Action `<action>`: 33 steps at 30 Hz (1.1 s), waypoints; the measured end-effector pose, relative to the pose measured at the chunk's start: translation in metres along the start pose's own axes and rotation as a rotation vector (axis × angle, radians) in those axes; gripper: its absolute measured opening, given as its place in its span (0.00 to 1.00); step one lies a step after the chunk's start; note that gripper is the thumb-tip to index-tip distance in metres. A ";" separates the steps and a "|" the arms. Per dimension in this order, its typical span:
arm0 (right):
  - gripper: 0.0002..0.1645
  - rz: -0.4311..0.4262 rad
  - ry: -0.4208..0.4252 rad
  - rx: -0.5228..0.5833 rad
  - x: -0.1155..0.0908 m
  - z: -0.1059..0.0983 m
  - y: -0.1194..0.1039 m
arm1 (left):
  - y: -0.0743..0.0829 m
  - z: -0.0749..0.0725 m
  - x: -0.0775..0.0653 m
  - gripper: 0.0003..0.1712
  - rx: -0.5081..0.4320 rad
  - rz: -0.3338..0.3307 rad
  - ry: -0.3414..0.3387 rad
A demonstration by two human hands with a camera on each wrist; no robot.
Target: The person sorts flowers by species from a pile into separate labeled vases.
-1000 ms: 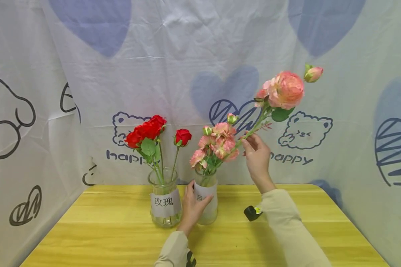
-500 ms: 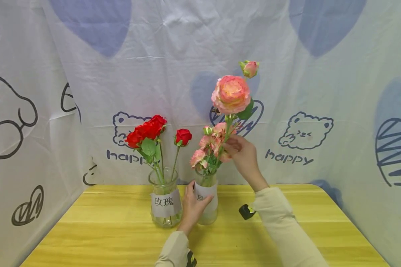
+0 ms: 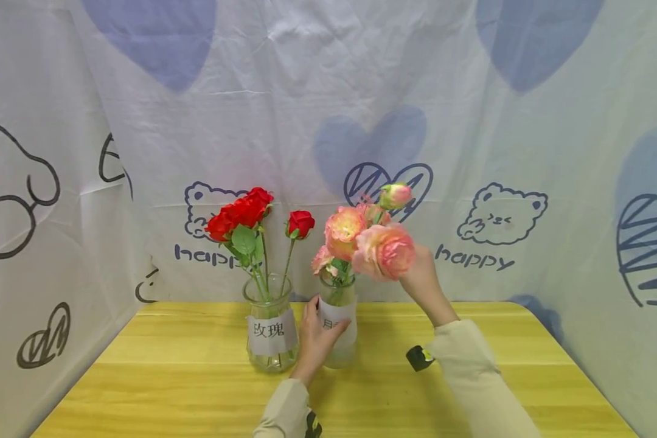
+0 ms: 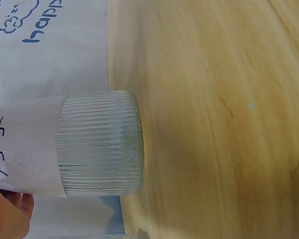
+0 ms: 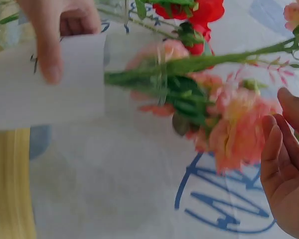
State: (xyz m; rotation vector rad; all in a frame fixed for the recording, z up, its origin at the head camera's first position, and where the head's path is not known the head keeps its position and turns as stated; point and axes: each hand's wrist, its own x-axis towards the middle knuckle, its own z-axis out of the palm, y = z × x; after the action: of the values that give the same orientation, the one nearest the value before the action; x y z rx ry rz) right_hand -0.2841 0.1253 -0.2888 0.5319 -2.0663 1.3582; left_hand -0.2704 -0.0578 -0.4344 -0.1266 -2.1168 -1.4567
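Observation:
My left hand (image 3: 317, 340) grips a glass vase (image 3: 339, 358) with a white paper label, thumb across its front. In the left wrist view the ribbed glass base (image 4: 102, 144) shows near the wooden tabletop. Several pink flowers stand in this vase. A large pink bloom (image 3: 385, 252) leans right over the rim and hides my right fingertips in the head view. My right hand (image 3: 424, 283) is just behind that bloom. In the right wrist view its thumb and loosely bent fingers (image 5: 273, 149) stand apart, with a green stem (image 5: 224, 59) passing clear of them.
A second glass vase (image 3: 257, 362) with a white label stands close on the left, holding several red roses (image 3: 235, 219). Both vases are on the yellow wooden table (image 3: 170, 389), in front of a printed white cloth (image 3: 285, 158).
The tall pink flower has swung left and sunk into the vase among the others. My right hand moved left with it, then back right off its stem. The left hand keeps still.

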 end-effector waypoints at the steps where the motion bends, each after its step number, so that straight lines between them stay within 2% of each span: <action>1: 0.08 0.005 0.008 -0.009 -0.001 -0.002 0.002 | 0.000 -0.001 0.000 0.44 -0.001 -0.002 0.000; 5: 0.12 0.100 -0.007 0.034 -0.007 -0.011 0.015 | 0.000 -0.004 0.001 0.45 -0.001 -0.014 -0.001; 13: 0.16 0.227 -0.034 0.008 -0.027 -0.026 0.040 | 0.000 -0.007 0.002 0.44 0.012 -0.051 -0.020; 20: 0.16 0.280 -0.080 0.003 -0.053 -0.039 0.057 | -0.001 -0.016 -0.004 0.44 0.055 -0.128 -0.110; 22: 0.16 0.282 -0.091 -0.005 -0.061 -0.042 0.061 | 0.000 -0.019 -0.010 0.45 0.066 -0.104 -0.131; 27: 0.16 0.255 -0.115 -0.093 -0.082 -0.052 0.068 | 0.009 -0.029 -0.030 0.48 0.072 0.023 -0.187; 31: 0.18 0.214 -0.141 -0.206 -0.095 -0.061 0.069 | 0.021 -0.046 -0.041 0.49 0.075 0.047 -0.248; 33: 0.20 0.209 -0.158 -0.251 -0.100 -0.065 0.069 | 0.026 -0.057 -0.044 0.49 0.098 0.070 -0.255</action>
State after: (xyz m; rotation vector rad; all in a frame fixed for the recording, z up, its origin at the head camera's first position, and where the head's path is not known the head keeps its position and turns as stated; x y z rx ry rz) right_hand -0.2359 0.2125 -0.3834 0.3308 -2.4358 1.1757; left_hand -0.2007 -0.0876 -0.4201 -0.3625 -2.3567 -1.3534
